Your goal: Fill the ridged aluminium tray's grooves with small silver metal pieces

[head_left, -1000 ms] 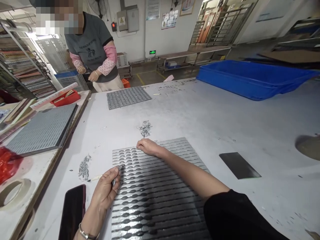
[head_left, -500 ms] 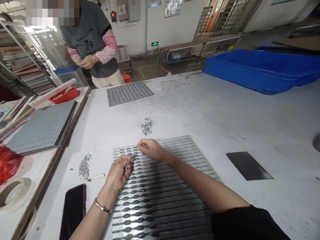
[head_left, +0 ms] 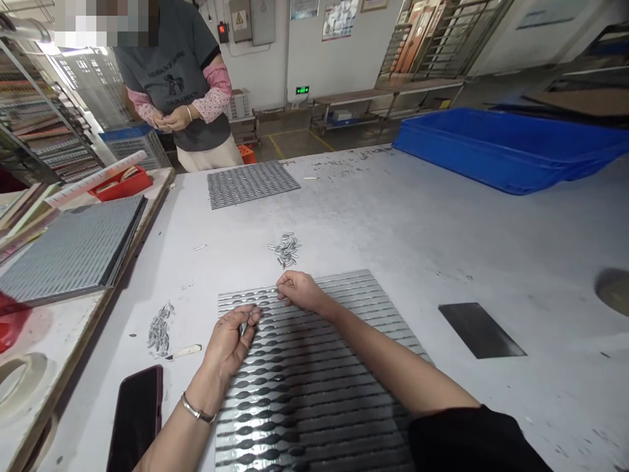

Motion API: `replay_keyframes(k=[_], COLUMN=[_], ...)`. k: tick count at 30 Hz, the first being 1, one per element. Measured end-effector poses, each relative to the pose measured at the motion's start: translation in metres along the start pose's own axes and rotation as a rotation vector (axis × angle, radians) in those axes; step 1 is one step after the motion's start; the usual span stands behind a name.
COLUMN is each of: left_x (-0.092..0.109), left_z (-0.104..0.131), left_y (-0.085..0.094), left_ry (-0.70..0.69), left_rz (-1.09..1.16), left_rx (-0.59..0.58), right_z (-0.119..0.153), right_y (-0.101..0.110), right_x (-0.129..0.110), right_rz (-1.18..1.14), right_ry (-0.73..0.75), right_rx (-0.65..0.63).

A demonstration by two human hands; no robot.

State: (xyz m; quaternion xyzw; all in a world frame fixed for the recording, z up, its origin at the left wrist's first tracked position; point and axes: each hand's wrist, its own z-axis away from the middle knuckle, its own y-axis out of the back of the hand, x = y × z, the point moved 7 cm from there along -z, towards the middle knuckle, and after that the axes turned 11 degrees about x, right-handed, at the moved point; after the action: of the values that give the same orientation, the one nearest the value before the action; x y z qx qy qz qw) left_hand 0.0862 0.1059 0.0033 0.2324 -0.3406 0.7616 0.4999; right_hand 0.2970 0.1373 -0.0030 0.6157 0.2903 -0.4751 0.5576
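Observation:
A silver-grey slotted sheet (head_left: 344,341) lies flat before me, with rows of dark lines. Toward its left side, the lines swell into dark leaf-shaped spots. Over its left edge, my left hand (head_left: 230,341) is closed, thumb against the fingers, with a small grey leaf-shaped piece partly showing in it. My right hand (head_left: 303,292) is pinched at the sheet's far edge, and what its fingertips hold, if anything, is too small to make out. Beyond the sheet is a loose heap of small grey leaf-shaped pieces (head_left: 285,249). Another such heap (head_left: 161,331) lies to the left.
A pale-handled blade (head_left: 187,351) and a phone (head_left: 135,419) lie at left. A dark rectangular plate (head_left: 481,331) is at right, below a blue tray (head_left: 491,154). Stacked sheets (head_left: 73,242) and a tape roll (head_left: 22,383) occupy the side bench. A co-worker (head_left: 181,85) stands across the table.
My right hand has shifted slightly right along the sheet's far edge. The small piece that stuck out at my left fingertips no longer shows there. The view has turned a little.

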Motion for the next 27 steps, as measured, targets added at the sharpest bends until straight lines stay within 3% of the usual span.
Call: replay_keyframes(k=[4, 7, 14, 17, 22, 27], left_x=[0.006, 0.009, 0.002, 0.005, 0.006, 0.005], left_z=[0.005, 0.010, 0.016, 0.017, 0.019, 0.018], left_y=[0.008, 0.010, 0.018, 0.021, 0.019, 0.019], left_ry=[0.005, -0.019, 0.002, -0.044, -0.050, -0.016], left_rz=[-0.008, -0.020, -0.074, -0.034, -0.007, -0.008], left_rx=[-0.002, -0.022, -0.080, -0.089, -0.078, -0.060], right_z=[0.014, 0.025, 0.040, 0.041, 0.022, 0.008], right_y=[0.004, 0.003, 0.000, 0.000, -0.005, -0.016], right_x=[-0.021, -0.021, 0.000, -0.002, -0.012, 0.000], right_rz=[0.622, 0.824, 0.765, 0.637, 0.307, 0.268], right_ry=[0.343, 0.422, 0.354, 0.367, 0.281, 0.121], right_rx=[-0.168, -0.236, -0.105, -0.053, 0.005, 0.078])
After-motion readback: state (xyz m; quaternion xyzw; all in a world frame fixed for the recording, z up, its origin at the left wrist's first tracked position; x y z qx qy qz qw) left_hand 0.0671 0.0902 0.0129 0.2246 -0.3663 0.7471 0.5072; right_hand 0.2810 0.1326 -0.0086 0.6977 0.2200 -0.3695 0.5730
